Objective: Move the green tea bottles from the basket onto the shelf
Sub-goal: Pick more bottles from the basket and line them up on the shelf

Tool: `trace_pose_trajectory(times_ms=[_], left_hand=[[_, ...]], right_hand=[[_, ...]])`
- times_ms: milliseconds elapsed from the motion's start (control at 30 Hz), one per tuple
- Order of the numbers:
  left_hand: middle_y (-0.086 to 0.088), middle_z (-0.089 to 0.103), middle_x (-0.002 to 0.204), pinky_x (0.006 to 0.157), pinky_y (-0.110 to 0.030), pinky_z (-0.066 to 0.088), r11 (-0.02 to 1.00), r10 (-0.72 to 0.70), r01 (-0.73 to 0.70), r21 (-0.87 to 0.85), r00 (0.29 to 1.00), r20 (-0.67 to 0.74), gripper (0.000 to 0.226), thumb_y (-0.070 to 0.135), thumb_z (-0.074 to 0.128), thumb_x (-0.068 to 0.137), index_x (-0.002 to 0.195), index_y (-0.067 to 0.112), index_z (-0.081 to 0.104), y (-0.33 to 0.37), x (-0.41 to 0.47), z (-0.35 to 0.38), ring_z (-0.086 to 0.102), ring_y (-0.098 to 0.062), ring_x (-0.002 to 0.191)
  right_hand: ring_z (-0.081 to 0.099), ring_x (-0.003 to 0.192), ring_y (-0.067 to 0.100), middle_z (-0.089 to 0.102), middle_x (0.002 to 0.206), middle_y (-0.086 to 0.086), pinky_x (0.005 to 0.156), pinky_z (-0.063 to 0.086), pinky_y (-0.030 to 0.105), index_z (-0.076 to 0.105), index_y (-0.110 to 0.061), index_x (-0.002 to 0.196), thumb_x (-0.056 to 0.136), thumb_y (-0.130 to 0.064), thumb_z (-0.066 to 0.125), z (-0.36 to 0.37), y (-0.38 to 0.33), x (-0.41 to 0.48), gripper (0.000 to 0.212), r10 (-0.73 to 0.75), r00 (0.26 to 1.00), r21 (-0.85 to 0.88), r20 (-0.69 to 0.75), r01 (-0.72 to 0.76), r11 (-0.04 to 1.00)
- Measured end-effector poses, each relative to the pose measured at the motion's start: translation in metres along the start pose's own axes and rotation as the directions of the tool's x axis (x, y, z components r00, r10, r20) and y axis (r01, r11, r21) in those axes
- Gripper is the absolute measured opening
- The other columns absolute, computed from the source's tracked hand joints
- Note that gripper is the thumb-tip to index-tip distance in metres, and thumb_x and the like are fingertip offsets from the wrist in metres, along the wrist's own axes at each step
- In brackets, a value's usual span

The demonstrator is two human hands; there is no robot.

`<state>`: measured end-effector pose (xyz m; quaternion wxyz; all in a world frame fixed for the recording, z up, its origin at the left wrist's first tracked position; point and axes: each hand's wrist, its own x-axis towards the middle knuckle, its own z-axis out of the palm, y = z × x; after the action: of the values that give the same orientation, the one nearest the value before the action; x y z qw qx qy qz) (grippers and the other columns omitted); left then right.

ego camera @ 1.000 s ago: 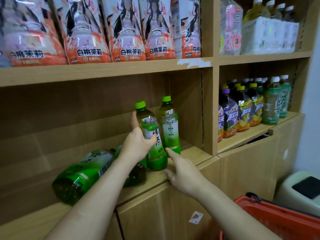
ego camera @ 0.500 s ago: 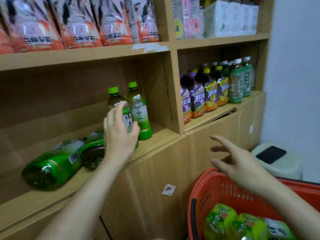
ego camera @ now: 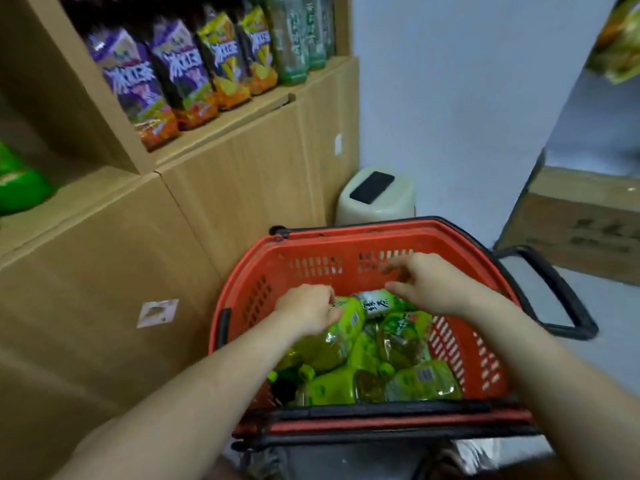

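Note:
A red basket (ego camera: 346,244) stands on the floor below me with several green tea bottles (ego camera: 420,377) lying in it. My left hand (ego camera: 306,313) reaches in and rests on the top of one green-labelled bottle (ego camera: 344,329), its fingers loosely bent and blurred. Above a white-labelled bottle (ego camera: 375,303) hovers my right hand (ego camera: 431,286), fingers spread and holding nothing. The wooden shelf (ego camera: 104,188) is up at the left, with part of a green bottle (ego camera: 19,192) on it at the frame's edge.
Purple and yellow tea bottles (ego camera: 166,81) fill the shelf compartment above the cabinet front. A beige bin with a black lid (ego camera: 375,195) stands behind the basket by the white wall. The basket's black handle (ego camera: 557,292) sticks out right, near a cardboard box (ego camera: 581,223).
My view has swung from the shelf down to the basket. My left hand has left the upright bottles on the shelf, and both hands have come down into the basket.

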<state>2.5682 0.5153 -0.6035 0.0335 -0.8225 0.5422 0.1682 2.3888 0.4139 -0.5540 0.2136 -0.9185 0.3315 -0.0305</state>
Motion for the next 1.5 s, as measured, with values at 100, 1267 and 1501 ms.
trace_pose_trajectory(times_ms=[100,1267,1501], left_hand=[[-0.016,0.042,0.146,0.101,-0.04,0.041,0.972,-0.231,0.201,0.122,0.912,0.34,0.085,0.058,0.049,0.089,0.15,0.011,0.015,-0.007,0.024,0.06,0.046,-0.035,0.128],[0.001,0.06,0.127,0.088,-0.025,0.044,0.92,0.389,-0.322,-0.223,0.813,0.433,0.048,0.041,0.07,0.081,0.127,0.034,0.057,0.016,0.011,0.091,0.057,-0.021,0.111],[0.001,0.054,0.132,0.099,-0.033,0.041,0.953,0.241,-0.131,-0.272,0.874,0.423,0.046,0.05,0.068,0.079,0.12,0.031,0.057,0.001,0.032,0.097,0.052,-0.021,0.119]], right_hand=[[0.061,0.108,0.025,0.068,0.113,0.004,0.092,0.047,0.034,0.06,-0.02,0.122,0.089,-0.03,0.059,0.012,0.008,0.001,0.034,0.001,0.996,-0.028,0.084,0.001,1.0],[0.051,0.114,0.029,0.053,0.122,0.011,0.09,0.047,0.04,0.022,-0.035,0.142,0.053,-0.058,0.082,0.018,0.015,-0.005,0.109,0.094,0.994,0.06,0.051,-0.097,0.993],[0.055,0.106,0.029,0.051,0.124,0.011,0.087,0.051,0.041,0.022,-0.034,0.142,0.055,-0.057,0.081,0.024,0.021,-0.009,0.108,0.125,0.991,0.017,0.056,-0.126,0.992]])
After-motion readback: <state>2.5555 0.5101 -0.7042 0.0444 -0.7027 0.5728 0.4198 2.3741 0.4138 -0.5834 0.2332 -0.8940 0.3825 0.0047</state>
